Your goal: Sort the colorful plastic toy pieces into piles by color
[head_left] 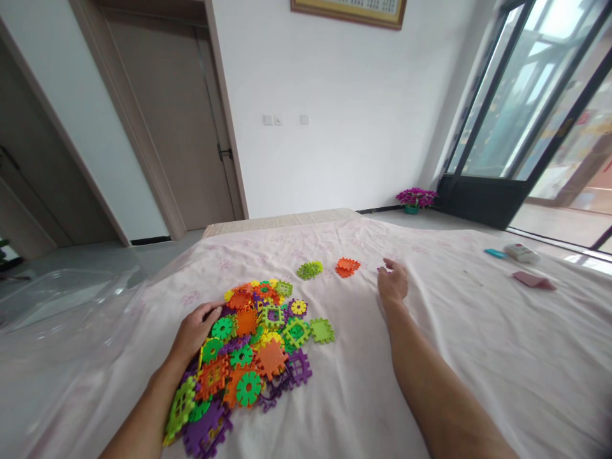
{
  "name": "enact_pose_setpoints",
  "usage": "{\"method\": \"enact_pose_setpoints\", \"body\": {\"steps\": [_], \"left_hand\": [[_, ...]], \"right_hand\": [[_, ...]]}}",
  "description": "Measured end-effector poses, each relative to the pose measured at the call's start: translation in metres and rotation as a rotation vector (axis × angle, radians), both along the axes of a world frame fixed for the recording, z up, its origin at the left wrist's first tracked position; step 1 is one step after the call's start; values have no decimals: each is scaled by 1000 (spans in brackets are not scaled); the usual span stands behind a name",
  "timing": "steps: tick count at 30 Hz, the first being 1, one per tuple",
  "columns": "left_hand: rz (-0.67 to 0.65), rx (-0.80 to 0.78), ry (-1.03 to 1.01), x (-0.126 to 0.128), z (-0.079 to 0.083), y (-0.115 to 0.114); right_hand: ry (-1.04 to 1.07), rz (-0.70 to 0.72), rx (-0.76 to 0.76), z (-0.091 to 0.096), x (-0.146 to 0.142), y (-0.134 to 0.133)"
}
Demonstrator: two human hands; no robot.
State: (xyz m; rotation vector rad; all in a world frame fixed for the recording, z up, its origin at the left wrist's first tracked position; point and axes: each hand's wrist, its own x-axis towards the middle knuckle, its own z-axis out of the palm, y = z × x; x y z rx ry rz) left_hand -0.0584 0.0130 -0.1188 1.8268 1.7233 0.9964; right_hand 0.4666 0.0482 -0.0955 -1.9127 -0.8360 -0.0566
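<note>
A heap of interlocking plastic pieces (pixel 246 322) lies on the cloth-covered surface, mixing orange, green, yellow and purple squares and discs. My left hand (pixel 198 328) rests against the heap's left edge, fingers outstretched and partly hidden. Farther out, my right hand (pixel 394 282) is low over the cloth, its fingertips closed around a purple plastic piece (pixel 381 269); only a sliver of it shows. Left of that hand sits a small stack of orange squares (pixel 347 266). Beside it is a small light-green stack (pixel 310 270). One light-green square (pixel 322 330) lies at the heap's right side.
A pale flowered cloth (pixel 468 350) covers the surface, with wrinkles. On the far right lie a pink folded item (pixel 533 280), a white packet (pixel 521 253) and a blue object (pixel 495 253). A clear plastic container (pixel 71 299) stands at left. Potted magenta flowers (pixel 415 199) stand by the wall.
</note>
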Motion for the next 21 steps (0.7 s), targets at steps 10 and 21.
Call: {"method": "enact_pose_setpoints", "body": {"steps": [10,21], "left_hand": [[19,9,-32,8,9,-6],[10,23,-15,8,9,-6]], "right_hand": [[-81,1154,-165,3,-105,4],[-488,1328,-302,5,-145,-12]]}}
